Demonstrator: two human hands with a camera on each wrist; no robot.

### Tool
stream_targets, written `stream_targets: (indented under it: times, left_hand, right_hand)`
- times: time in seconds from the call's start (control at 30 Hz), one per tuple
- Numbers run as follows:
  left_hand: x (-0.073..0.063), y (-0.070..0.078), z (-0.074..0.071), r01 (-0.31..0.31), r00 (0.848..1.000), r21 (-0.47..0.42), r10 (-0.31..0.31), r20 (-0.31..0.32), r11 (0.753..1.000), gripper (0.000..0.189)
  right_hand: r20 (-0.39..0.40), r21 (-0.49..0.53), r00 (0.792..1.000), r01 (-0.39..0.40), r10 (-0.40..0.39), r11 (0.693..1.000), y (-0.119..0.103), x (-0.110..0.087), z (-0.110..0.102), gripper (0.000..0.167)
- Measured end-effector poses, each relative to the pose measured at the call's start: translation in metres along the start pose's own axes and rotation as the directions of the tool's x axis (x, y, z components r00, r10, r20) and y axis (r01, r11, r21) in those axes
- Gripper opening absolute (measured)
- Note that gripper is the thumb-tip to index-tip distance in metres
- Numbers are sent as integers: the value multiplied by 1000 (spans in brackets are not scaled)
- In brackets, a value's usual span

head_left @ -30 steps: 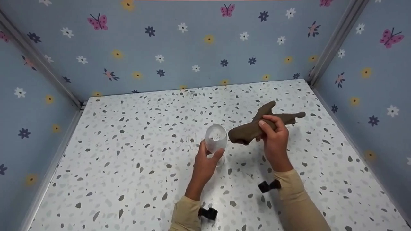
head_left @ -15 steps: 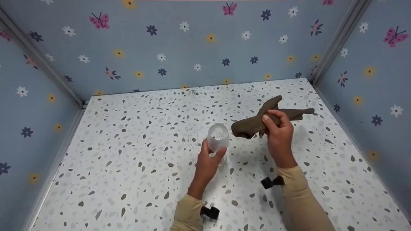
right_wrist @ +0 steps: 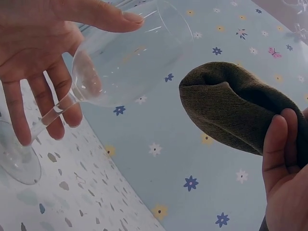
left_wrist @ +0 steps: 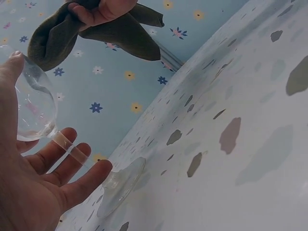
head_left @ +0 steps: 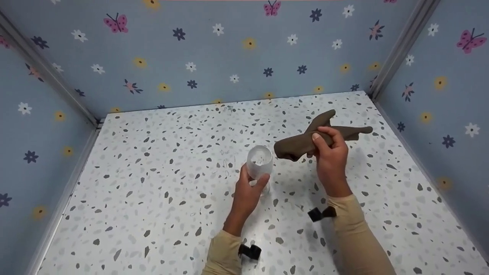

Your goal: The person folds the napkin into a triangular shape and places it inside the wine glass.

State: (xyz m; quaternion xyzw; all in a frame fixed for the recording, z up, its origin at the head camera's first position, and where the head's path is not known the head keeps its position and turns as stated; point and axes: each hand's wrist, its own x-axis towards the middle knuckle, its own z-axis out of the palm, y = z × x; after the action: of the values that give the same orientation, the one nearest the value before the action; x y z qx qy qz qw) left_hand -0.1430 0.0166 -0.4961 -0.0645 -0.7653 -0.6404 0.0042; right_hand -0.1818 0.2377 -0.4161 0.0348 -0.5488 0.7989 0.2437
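Note:
A clear wine glass (head_left: 259, 162) stands near the middle of the head view, its bowl uppermost. My left hand (head_left: 246, 193) holds the bowl between thumb and index finger, while the other fingers lie loosely along the stem (left_wrist: 72, 150). Whether the glass's foot (left_wrist: 122, 187) touches the table cannot be told. To the right, my right hand (head_left: 331, 160) grips a bunched dark brown cloth (head_left: 296, 146) above the table. The cloth's rounded front end (right_wrist: 221, 103) points toward the bowl, with a small gap between them. Its loose ends stick out behind the hand.
Both hands are over a white speckled tabletop (head_left: 153, 172). Blue panels with flowers and butterflies (head_left: 214, 53) enclose it at the back, left and right. Small black devices (head_left: 250, 251) are strapped to both sleeved wrists.
The right hand has moved slightly away from me and to the right with the cloth. The left hand keeps its hold on the wine glass, nearly unmoved. The head view has shifted slightly.

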Motion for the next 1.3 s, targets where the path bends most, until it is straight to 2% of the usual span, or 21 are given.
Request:
stream_targets:
  times: [0.37, 0.7, 0.97, 1.3]
  left_hand:
    - [2, -1, -2, 0, 1000, 21, 0, 8, 1000, 78]
    - [2, 0, -2, 16, 1000, 41, -17, 9, 999, 80]
    - [1, 0, -2, 21, 1000, 34, -22, 9, 999, 80]
    - [1, 1, -2, 7, 1000, 47, -8, 19, 999, 80]
  right_hand:
    - [15, 40, 1000, -22, 21, 999, -3, 0, 14, 25]
    - [39, 16, 999, 15, -16, 1000, -9, 1, 20, 29]
    - [38, 39, 999, 8, -10, 999, -13, 1, 23, 28]
    - [68, 132, 998, 1, -10, 991, -20, 0, 34, 25]
